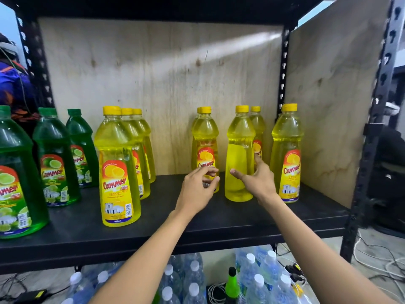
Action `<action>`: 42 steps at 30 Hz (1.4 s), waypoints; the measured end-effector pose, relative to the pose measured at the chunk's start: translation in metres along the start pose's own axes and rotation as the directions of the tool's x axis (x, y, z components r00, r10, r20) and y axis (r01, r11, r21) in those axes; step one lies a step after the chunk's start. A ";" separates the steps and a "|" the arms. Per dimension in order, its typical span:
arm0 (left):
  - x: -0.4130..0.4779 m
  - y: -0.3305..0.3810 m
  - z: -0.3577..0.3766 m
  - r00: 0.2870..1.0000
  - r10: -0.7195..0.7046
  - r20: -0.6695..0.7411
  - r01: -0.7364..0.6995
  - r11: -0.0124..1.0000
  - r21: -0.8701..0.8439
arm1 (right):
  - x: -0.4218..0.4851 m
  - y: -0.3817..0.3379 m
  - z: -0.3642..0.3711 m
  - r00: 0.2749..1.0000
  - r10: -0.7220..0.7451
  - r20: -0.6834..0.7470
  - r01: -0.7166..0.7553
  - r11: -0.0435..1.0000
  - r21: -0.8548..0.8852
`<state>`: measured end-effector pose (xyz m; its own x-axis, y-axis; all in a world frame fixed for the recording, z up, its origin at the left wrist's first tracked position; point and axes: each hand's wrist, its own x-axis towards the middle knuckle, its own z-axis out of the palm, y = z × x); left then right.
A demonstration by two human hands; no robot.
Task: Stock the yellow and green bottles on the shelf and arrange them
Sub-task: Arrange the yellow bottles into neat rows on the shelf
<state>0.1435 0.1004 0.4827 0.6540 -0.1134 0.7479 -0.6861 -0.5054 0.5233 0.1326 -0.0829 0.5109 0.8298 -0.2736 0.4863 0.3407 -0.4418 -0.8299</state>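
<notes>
Yellow lemon bottles stand in rows on the black shelf [153, 218]; green lime bottles [55, 159] stand at the left. My left hand [197, 189] hovers with loosely curled fingers just in front of the lower label of a yellow bottle [206, 137], with no clear grip on it. My right hand [257, 181] is spread open, thumb up and index finger pointing left, against the lower right side of another yellow bottle [240, 145] whose label faces away. More yellow bottles stand at the right [287, 150] and left of centre [118, 170].
Plywood panels form the back [164, 84] and right side of the shelf bay. Clear water bottles [258, 284] and one green-capped bottle [232, 281] stand on the floor below, among cables. A person in blue [13, 86] is at the far left behind the rack.
</notes>
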 end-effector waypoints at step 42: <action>0.026 0.081 -0.044 0.876 -0.453 0.166 0.482 0.830 -0.281 | -0.096 -0.013 0.008 0.976 0.041 0.212 -0.097 0.961 0.260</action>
<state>0.0914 0.0943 0.5624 0.9366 -0.0127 0.3502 -0.3433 -0.2341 0.9096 0.0520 -0.0441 0.4725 0.9179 -0.1037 0.3830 0.3620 -0.1762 -0.9154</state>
